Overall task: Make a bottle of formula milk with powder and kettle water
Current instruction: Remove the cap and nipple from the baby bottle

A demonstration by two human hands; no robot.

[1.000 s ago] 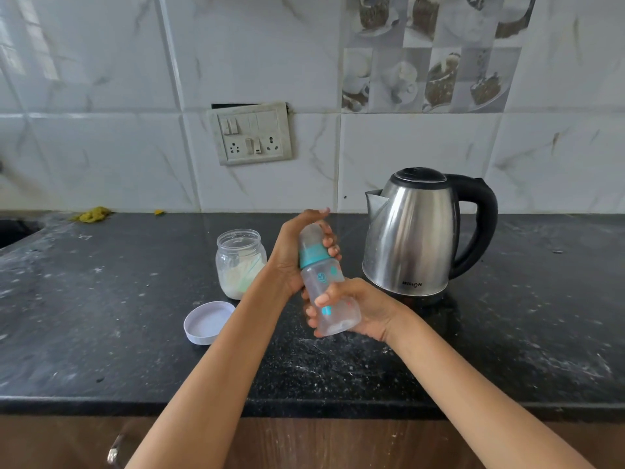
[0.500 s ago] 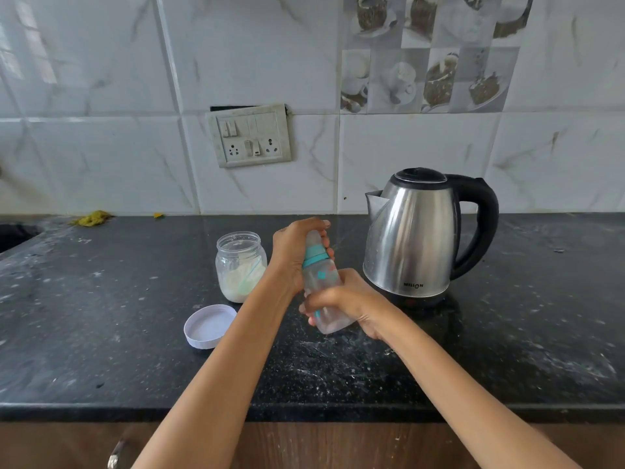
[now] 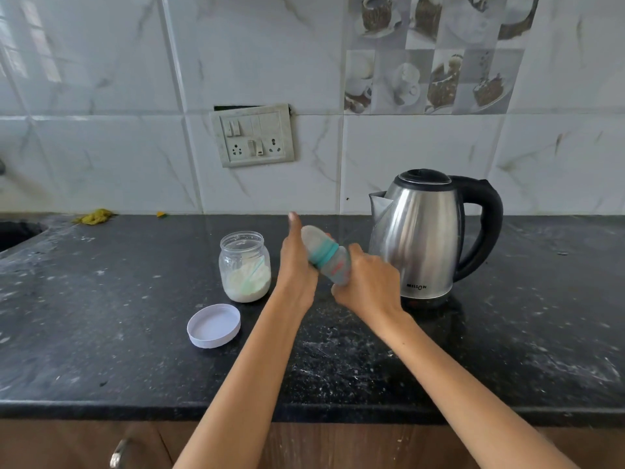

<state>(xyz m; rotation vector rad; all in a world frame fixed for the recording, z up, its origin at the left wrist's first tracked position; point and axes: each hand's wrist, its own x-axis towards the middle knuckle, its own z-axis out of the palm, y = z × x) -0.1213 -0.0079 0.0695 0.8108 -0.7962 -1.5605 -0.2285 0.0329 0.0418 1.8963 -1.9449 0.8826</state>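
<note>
A person holds a baby bottle (image 3: 329, 258) in both hands above a black speckled tabletop (image 3: 101, 333), the bottle tilted with its capped top toward the upper left. The left hand (image 3: 297, 265) is at the top end by the teal collar, thumb pointing up; its fingers lie behind the bottle, and how tightly they curl cannot be told. The right hand (image 3: 368, 286) grips the lower body, fingers curled round it. The bottle is blurred, and its contents cannot be made out.

Just left of the hands stands an open clear jar (image 3: 245, 265), partly filled with white powder (image 3: 247, 286), with a thin pale-green handle slanting inside it. The jar's white lid (image 3: 214, 325) lies upturned on the tabletop in front of it, a little to the left and apart from it. Just right of the hands a stainless-steel electric kettle (image 3: 422, 235) stands upright on its base, lid closed, black handle turned to the right.

A switch and socket plate (image 3: 253, 135) sits on the white tiled wall behind. A yellow scrap (image 3: 94, 216) lies at the back left of the tabletop.
</note>
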